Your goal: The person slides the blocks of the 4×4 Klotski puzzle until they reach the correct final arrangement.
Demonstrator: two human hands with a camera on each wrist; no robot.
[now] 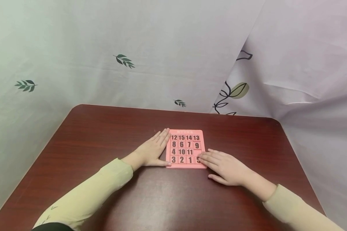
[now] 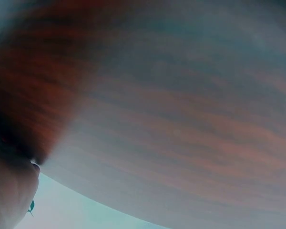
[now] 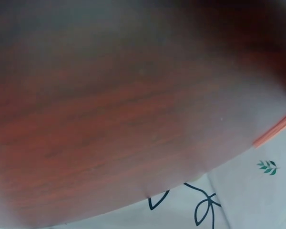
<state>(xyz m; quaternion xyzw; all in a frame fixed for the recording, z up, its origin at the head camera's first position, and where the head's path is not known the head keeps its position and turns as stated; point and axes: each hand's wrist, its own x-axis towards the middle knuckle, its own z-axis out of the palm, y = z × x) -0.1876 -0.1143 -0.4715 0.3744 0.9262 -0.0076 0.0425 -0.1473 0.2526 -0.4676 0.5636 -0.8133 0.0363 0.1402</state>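
Observation:
A pink sliding number puzzle [image 1: 193, 166] lies flat on the table in the head view. Its top row reads 12, 15, 14, 13. The 9 tile [image 1: 197, 145] sits slightly lower than its row, with a bare slot under it. Along the left edge of the frame, my left hand [image 1: 151, 151] rests with straight fingers, thumb at the near left corner. From the right, my right hand [image 1: 226, 168] reaches in with extended fingers; its fingertips lie over the right edge and partly cover the 5 tile [image 1: 198, 159]. The right wrist view catches the puzzle's edge [image 3: 276, 129].
The dark red-brown wooden table [image 1: 118, 128] has rounded far corners. Behind it hangs a pale curtain [image 1: 150, 83] with leaf prints, meeting another fabric panel [image 1: 300, 73] at the right. Mostly blurred tabletop fills both wrist views.

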